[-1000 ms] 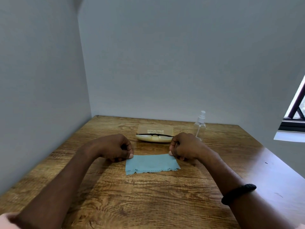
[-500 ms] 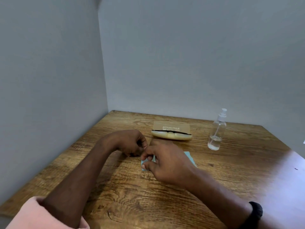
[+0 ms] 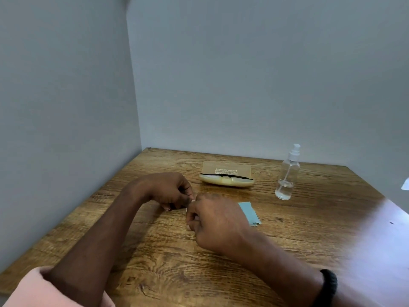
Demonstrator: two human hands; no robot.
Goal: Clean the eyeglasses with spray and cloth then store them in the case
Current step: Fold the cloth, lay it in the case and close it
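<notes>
A light blue cloth (image 3: 248, 212) lies on the wooden table (image 3: 309, 229), mostly hidden under my right hand (image 3: 218, 222); only its right, zigzag-edged end shows. My right hand is curled over the cloth's left part and seems to pinch it. My left hand (image 3: 171, 191) sits just left of it, fingertips curled and touching the right hand's, apparently pinching the same end. Behind them lies a cream eyeglasses case (image 3: 226, 183) with a dark strip along its top. A clear spray bottle (image 3: 287, 173) stands to the right.
A tan card or pouch (image 3: 228, 168) lies flat just behind the case. Grey walls close the table at the left and the back. A black band is on my right wrist, a pink sleeve on my left arm.
My right hand has carried its end of the cloth leftward over to the left hand, folding the cloth. The view has shifted left, so the case and bottle now sit farther right.
</notes>
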